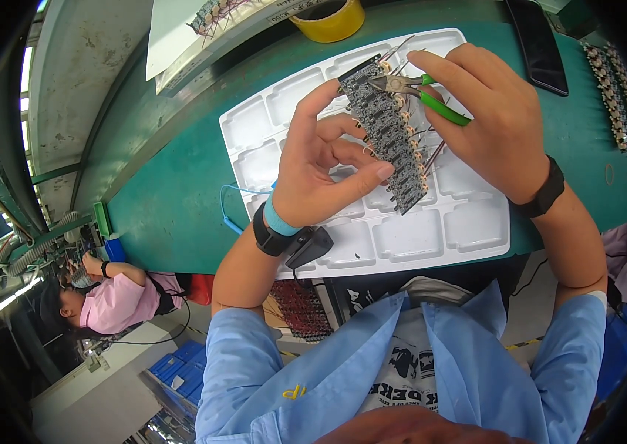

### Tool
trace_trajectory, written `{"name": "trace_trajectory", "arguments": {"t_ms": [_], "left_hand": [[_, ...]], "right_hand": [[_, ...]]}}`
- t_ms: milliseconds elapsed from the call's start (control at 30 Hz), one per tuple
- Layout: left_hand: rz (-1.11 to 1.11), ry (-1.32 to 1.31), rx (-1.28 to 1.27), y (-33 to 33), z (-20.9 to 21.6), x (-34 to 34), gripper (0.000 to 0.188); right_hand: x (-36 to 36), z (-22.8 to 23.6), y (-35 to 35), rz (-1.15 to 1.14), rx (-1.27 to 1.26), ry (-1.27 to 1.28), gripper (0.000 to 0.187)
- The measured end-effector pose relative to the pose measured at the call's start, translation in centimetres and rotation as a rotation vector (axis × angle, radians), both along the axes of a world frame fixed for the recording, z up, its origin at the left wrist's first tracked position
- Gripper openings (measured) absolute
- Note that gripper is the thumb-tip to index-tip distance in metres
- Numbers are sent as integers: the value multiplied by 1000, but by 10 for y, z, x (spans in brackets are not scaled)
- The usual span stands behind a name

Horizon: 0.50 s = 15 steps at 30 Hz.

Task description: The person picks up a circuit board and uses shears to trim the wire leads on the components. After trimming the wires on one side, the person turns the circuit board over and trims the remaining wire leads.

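Our left hand (313,166) pinches the thin, stiff black circuit board (387,133) by its edges, our right hand (494,118) squeezes green-handled pliers (420,89) on its bendy wires, so we hold gently.

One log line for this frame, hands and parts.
left hand: holds circuit board | right hand: holds green cutters, tips at board's top end | under: white tray on green bench

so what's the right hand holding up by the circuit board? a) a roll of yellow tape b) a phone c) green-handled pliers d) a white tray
c, the right hand grips green-handled pliers with the tip at the circuit board held in the left hand.
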<state>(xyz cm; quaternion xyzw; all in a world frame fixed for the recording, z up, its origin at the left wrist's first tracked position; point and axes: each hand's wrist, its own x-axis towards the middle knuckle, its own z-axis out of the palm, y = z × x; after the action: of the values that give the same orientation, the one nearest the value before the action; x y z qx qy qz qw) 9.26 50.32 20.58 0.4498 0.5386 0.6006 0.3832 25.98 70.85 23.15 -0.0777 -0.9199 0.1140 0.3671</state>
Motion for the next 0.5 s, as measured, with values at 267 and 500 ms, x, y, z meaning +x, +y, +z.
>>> {"name": "trace_trajectory", "arguments": {"t_ms": [267, 500], "left_hand": [[14, -30, 14, 0, 1, 1, 104], [21, -38, 18, 1, 2, 1, 104]], "right_hand": [[-2, 4, 0, 22, 6, 41, 44], [-2, 3, 0, 24, 21, 43, 45]]}}
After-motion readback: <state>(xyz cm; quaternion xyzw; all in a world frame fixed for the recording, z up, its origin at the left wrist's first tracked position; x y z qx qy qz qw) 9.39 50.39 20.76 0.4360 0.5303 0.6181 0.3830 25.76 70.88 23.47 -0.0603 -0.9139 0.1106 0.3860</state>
